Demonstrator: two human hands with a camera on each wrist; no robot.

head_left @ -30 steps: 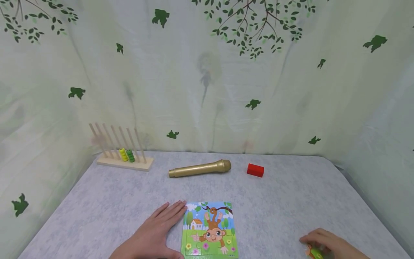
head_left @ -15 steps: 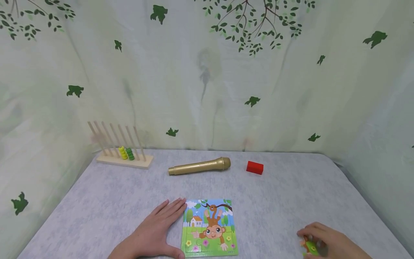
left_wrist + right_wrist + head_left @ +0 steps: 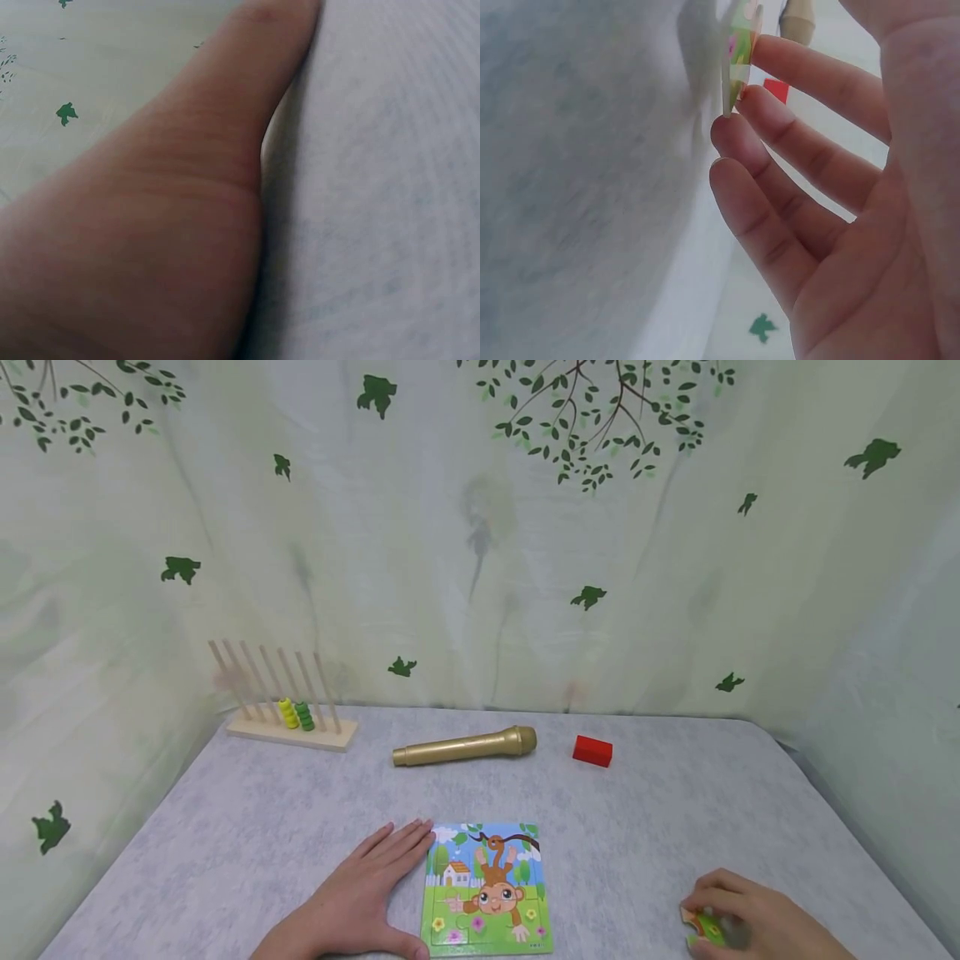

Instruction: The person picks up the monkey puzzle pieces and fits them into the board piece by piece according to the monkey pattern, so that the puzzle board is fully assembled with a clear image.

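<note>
A square jigsaw puzzle with a monkey picture lies flat near the front middle of the table in the head view. My left hand rests flat at its left side, fingers straight, fingertips at the upper left corner and thumb by the lower left corner. Off to the right, my right hand pinches a small green and orange puzzle piece between thumb and fingers, low over the table. The fingers partly cover that piece. From the left wrist, mostly the hand's edge shows against the cloth.
A wooden peg abacus with yellow and green beads stands at the back left. Behind the puzzle lie a gold toy microphone and a red block. A leaf-printed curtain hangs behind the grey tabletop.
My right hand has slid a little to the left with the puzzle piece, turning it slightly so more shows. The left hand and the puzzle have stayed in place.
</note>
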